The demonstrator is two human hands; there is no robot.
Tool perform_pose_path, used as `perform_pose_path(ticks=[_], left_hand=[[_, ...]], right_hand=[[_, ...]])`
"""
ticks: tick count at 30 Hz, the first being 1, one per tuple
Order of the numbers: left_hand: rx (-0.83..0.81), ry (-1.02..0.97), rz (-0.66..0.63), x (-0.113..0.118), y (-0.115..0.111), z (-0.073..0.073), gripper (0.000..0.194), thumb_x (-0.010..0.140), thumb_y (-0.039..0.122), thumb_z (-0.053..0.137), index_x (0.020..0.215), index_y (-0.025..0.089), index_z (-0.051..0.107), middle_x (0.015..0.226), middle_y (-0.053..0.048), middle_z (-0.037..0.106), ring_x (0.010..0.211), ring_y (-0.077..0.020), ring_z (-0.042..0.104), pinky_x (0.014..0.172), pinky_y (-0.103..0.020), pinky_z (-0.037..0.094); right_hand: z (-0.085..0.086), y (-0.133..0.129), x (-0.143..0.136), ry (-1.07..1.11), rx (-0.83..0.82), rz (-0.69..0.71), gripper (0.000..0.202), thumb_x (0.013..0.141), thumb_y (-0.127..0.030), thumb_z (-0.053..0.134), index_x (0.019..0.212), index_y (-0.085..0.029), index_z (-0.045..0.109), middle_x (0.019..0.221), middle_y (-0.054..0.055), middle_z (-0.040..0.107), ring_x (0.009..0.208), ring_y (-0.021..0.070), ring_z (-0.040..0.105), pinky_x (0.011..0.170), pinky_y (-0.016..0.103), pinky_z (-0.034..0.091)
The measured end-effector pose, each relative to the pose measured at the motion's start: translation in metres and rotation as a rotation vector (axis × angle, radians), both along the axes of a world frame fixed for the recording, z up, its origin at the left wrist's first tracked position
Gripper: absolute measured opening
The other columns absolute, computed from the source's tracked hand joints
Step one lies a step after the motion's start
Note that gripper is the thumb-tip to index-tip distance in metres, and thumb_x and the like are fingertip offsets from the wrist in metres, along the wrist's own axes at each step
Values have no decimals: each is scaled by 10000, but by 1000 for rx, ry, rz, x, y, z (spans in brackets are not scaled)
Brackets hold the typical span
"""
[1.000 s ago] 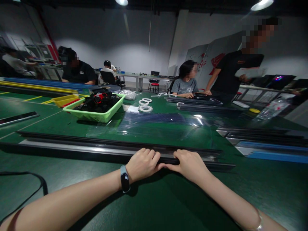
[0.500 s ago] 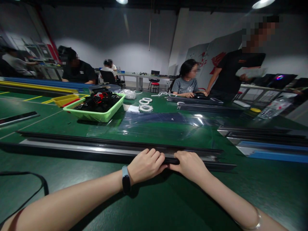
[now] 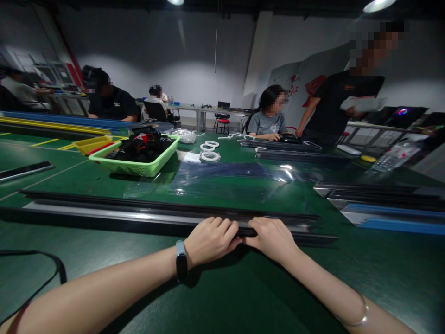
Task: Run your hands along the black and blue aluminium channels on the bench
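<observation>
A long black profile (image 3: 104, 220) with a silvery inner channel lies across the green table (image 3: 222, 297), running from the far left to right of centre. My left hand (image 3: 212, 239) is closed over its near edge, fingers curled over the top and thumb pointing right. Just to the right, my right hand (image 3: 273, 236) grips the same edge, its thumb nearly touching the left one. Both sets of fingertips are partly hidden behind the profile. A wristband is on my left wrist and a bangle on my right forearm.
Beyond the profile lie clear plastic film (image 3: 229, 174), a green basket (image 3: 149, 167) of black and red items, and white rings (image 3: 210, 156). More profiles (image 3: 389, 197) are at the right, near a bottle (image 3: 396, 155). A black strap (image 3: 60, 269) lies left. Several people are behind the table.
The profile has shifted very slightly left in view, along with the basket and strap. Both hands keep the same grip.
</observation>
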State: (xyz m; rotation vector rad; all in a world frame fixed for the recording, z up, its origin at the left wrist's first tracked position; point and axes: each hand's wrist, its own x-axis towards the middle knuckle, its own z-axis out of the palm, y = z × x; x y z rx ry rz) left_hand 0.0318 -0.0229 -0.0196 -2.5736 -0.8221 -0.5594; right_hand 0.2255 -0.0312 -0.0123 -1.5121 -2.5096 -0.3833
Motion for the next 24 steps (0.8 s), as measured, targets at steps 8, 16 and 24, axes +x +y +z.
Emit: perform_pose_path(ticks=[8, 16, 24], left_hand=[[-3, -12, 33, -1, 3, -3, 322, 878, 417, 292, 853, 153, 474, 692, -32, 508, 636, -162, 516, 545, -284, 356], [16, -32, 59, -4, 1, -3, 319, 875, 414, 307, 844, 147, 480, 679, -36, 506, 633, -165, 508, 553, -290, 338], [20, 7, 12, -1, -2, 2, 248, 875, 359, 334, 876, 153, 472, 730, -33, 504, 690, -172, 492, 573, -301, 321]], right_hand=[[17, -3, 1, -8, -8, -46, 397, 737, -552, 483, 618, -179, 553, 627, 29, 602, 583, 156, 561, 508, 256, 321], [10, -2, 1, -37, -18, -35, 457, 730, -602, 448, 630, -179, 589, 640, 49, 629, 601, 181, 589, 513, 259, 342], [5, -3, 0, -46, -19, -57, 321, 733, -491, 513, 705, -180, 588, 681, 36, 624, 620, 181, 589, 536, 269, 365]])
